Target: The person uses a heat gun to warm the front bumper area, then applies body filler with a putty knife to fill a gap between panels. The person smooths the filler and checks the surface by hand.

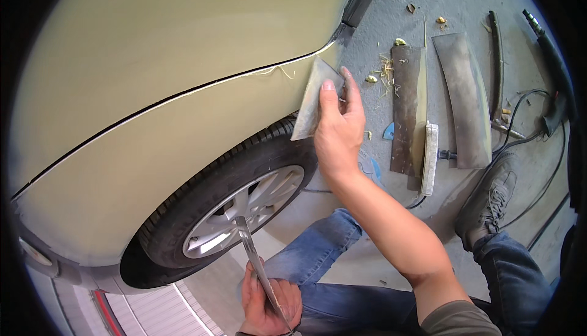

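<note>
My right hand (339,122) is closed on a flat putty spreader (313,91), a thin grey plate smeared with pale filler. The plate's edge meets or lies very near the car's body panel (244,100), just above the tyre. That panel is coated yellowish beige, with curled pale strips along its dark seam. Low in the view, my left hand (269,302) grips a long thin metal plate (260,262), seen almost edge-on. Its upper end overlaps the silver wheel (244,214) in the picture; whether they touch I cannot tell.
Two dark metal sheets (408,103) lie on the grey floor (379,24) at right, beside a pale bar-shaped tool head (430,158). Around them are filler crumbs (385,70), a black rod (496,67) and a black cable (541,192). A grey shoe (489,195) rests nearby.
</note>
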Available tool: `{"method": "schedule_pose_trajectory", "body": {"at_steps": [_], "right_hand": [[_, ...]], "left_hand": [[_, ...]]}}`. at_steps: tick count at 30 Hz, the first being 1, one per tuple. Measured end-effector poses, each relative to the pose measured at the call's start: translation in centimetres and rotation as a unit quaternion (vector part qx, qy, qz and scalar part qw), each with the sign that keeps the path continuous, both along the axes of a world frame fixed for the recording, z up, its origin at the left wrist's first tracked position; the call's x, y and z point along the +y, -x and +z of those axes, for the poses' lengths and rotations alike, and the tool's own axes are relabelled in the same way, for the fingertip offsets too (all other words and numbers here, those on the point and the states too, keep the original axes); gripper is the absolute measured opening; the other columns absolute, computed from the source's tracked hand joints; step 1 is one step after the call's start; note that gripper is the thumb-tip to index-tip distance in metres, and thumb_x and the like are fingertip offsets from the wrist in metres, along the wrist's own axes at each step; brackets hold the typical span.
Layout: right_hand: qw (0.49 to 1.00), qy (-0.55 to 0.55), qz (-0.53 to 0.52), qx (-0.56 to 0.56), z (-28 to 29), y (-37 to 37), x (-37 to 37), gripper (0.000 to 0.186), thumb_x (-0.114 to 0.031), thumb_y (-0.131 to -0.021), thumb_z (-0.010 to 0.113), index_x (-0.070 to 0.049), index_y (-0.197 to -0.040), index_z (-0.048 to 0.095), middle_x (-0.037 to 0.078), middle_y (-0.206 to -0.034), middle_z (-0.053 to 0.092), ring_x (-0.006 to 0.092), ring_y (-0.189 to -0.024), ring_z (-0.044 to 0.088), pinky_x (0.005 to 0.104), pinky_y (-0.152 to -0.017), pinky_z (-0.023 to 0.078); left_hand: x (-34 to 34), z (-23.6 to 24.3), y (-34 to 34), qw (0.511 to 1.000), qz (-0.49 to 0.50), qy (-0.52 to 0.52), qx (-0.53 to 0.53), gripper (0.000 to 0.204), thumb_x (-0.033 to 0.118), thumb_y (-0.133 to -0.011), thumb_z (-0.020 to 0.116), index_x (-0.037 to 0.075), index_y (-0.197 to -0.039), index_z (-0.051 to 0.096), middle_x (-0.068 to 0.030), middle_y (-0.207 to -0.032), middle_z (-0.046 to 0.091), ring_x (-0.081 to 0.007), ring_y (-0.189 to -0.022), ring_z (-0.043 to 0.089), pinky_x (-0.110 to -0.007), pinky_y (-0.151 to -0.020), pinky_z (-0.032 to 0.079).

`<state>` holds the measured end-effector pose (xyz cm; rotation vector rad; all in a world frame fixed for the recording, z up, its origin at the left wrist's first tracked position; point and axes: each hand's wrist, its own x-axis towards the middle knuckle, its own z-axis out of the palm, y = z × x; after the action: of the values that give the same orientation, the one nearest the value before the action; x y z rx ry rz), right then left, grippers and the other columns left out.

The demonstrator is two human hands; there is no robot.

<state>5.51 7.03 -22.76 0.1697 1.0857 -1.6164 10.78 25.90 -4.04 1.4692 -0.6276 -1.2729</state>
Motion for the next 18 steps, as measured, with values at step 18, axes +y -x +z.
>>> {"method": "schedule_pose_trajectory", "body": {"at_steps": [18], "right_hand": [[0.999,-0.018,-0.021,0.031,0.3,-1.3,-0.7,0.059,-0.026,-0.098,0.069,0.008,-0.142,0.05,0.02,-0.121,0.059,0.0274,-0.114,0.058,0.0358,-0.102,0.045]], "left_hand": [[0.6,-0.4,-1.4,0.998,-0.014,0.011,0.052,0.041,0.024,-0.112,0.032,-0.003,-0.142,0.029,-0.0024,-0.057,0.051,-0.0126,-0.046,0.045,-0.024,-0.048,0.039]]}}
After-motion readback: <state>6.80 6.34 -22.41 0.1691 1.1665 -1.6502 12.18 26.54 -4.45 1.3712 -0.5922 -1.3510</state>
